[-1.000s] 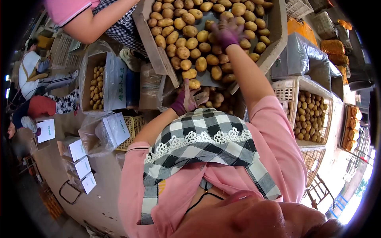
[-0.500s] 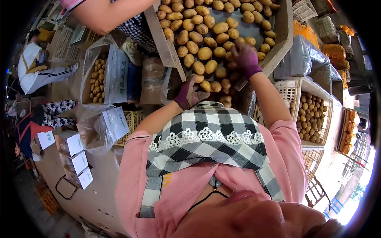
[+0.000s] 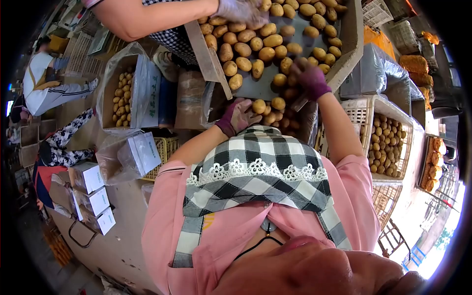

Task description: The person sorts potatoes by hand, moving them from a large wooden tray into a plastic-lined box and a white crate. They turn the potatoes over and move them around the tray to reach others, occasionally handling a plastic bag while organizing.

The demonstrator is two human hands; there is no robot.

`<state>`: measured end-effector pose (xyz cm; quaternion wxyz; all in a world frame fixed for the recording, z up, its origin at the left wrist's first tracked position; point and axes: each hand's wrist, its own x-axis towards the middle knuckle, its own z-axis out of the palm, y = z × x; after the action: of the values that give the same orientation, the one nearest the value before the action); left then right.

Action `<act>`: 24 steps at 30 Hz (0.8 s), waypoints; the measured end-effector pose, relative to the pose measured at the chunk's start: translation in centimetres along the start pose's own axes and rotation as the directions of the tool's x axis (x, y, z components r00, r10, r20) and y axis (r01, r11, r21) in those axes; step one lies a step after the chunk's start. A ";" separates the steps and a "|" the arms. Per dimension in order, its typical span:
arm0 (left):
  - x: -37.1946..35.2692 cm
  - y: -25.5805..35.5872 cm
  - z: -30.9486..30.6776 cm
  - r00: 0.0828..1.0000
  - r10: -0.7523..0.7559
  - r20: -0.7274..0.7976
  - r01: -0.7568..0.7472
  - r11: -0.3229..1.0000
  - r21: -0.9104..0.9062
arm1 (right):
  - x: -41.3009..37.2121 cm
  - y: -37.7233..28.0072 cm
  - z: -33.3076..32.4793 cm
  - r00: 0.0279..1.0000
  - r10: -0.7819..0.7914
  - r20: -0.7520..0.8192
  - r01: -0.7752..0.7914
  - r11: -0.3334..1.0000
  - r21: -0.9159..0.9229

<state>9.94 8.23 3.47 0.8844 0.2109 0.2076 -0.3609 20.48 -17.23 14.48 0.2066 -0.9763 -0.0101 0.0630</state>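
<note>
Beyond the checked apron (image 3: 260,147), a wood-edged tray (image 3: 352,54) spreads widest, its grey floor strewn with potatoes (image 3: 267,53) and showing bare in patches towards the near edge; more potatoes lie heaped lower down, just past that edge. Off its right edge stands a pale perforated crate (image 3: 355,115) of potatoes. Off its left edge is a plastic-lined carton (image 3: 150,98) of potatoes; green characters run down its side, too blurred to read surely. Nearer the person, a smaller carton (image 3: 144,153) has green print on its white flap, too small to read. By the tray's left edge, a co-worker's pale-gloved hand (image 3: 243,12) reaches over the potatoes. The person's right hand (image 3: 310,79), purple-gloved, is at the near right corner, fingers over potatoes; whether they grip one cannot be told. The left hand (image 3: 240,117), similarly gloved, is by the near left corner, fingers spread loosely just beside a potato. Yellow letters (image 3: 208,221) on the pink shirt (image 3: 167,231) are partly covered by the apron.
</note>
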 end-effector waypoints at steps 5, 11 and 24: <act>-1.8 -0.1 3.2 0.997 -0.006 -0.082 -0.001 0.996 -0.085 | 2.9 -5.6 2.2 0.990 0.140 -0.021 -0.142 0.986 -0.085; -1.5 0.6 3.4 0.990 0.091 -0.109 -0.082 0.993 0.081 | -5.1 -9.5 4.5 0.889 -0.336 0.311 0.451 0.760 -0.468; -0.4 1.0 -2.5 0.999 -0.003 0.043 0.001 0.999 0.034 | -1.8 -6.7 -0.2 0.789 -0.520 0.326 0.496 0.853 0.161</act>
<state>9.87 10.46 1.83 0.8847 0.2176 0.1826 -0.3696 18.73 -11.27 17.54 0.2429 -0.9019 -0.3074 0.1819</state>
